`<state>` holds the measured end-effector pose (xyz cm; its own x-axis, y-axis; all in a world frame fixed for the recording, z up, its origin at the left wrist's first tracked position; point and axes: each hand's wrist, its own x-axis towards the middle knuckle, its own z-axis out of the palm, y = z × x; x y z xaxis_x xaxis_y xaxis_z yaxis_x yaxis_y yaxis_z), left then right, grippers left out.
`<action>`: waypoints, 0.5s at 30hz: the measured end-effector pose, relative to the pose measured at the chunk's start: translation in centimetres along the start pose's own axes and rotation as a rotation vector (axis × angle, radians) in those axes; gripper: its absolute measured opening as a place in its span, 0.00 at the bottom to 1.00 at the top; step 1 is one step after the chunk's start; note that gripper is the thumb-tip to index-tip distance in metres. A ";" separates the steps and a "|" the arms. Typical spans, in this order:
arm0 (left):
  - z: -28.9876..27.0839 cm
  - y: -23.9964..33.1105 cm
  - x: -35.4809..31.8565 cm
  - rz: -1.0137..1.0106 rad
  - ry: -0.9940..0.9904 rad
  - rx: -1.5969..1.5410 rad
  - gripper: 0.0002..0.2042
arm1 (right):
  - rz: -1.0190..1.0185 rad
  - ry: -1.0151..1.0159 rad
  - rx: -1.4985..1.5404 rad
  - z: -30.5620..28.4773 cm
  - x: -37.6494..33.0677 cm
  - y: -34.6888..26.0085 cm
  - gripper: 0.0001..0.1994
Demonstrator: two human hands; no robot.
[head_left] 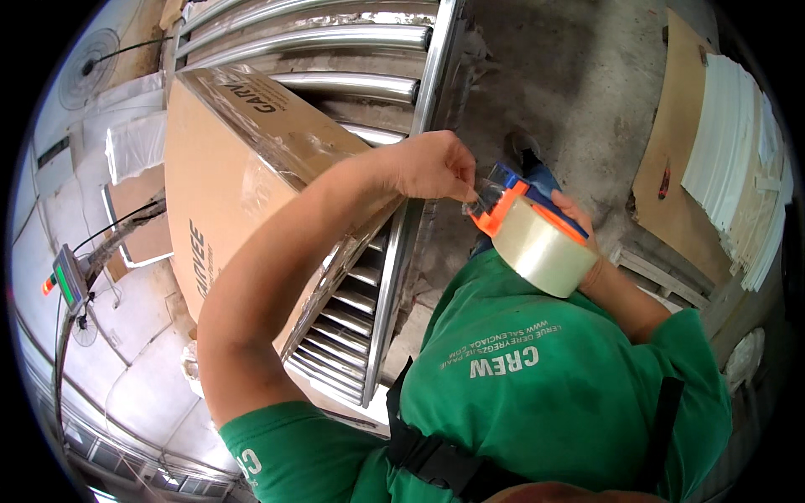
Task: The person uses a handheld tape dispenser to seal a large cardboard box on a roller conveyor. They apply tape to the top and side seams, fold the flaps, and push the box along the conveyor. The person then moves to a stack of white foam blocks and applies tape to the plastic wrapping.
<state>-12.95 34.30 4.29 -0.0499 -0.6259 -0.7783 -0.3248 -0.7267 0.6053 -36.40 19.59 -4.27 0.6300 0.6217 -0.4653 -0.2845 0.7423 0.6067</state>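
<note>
In front of my green shirt, my right hand (579, 220) grips a tape dispenser (508, 210) with orange and blue parts. A wide roll of clear, yellowish tape (543, 256) sits in it. Fingers pinched together, my left hand (438, 168) is at the dispenser's front end, on the loose end of the tape. My left forearm crosses in front of a large brown cardboard box (235, 184), which rests tilted in view on a roller conveyor (352, 88). Shiny clear tape runs along the box's edges. Part of the box is hidden behind my arm.
The conveyor's metal side rail (394, 277) runs between the box and me. Flat cardboard (683, 159) and a stack of white strips (729, 151) lie on the right. At the far left stands a device with a lit green screen (67, 279), near a fan (89, 67).
</note>
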 end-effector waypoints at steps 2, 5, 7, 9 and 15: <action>-1.9 -0.4 1.7 0.033 -0.239 -0.020 0.12 | 0.229 -0.247 0.047 -1.0 -0.1 0.0 0.30; -3.6 -0.9 5.2 -0.160 -0.236 0.132 0.16 | 0.367 -0.256 0.331 -2.8 -0.9 1.2 0.30; -4.9 -1.8 7.1 -0.215 -0.109 0.536 0.19 | 0.209 -0.221 0.420 -0.8 -1.6 1.7 0.30; -4.8 -2.2 7.9 -0.212 0.036 0.778 0.21 | 0.051 -0.178 0.480 -0.6 -2.2 1.6 0.30; -2.0 3.0 -3.7 0.096 0.506 0.424 0.10 | -0.457 -0.032 0.064 -1.1 -1.7 -3.3 0.24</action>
<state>-11.81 33.86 9.37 0.3186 -0.8127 -0.4878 -0.6895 -0.5518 0.4691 -37.31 16.32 -6.19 0.7030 0.2257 -0.6745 0.0723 0.9207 0.3835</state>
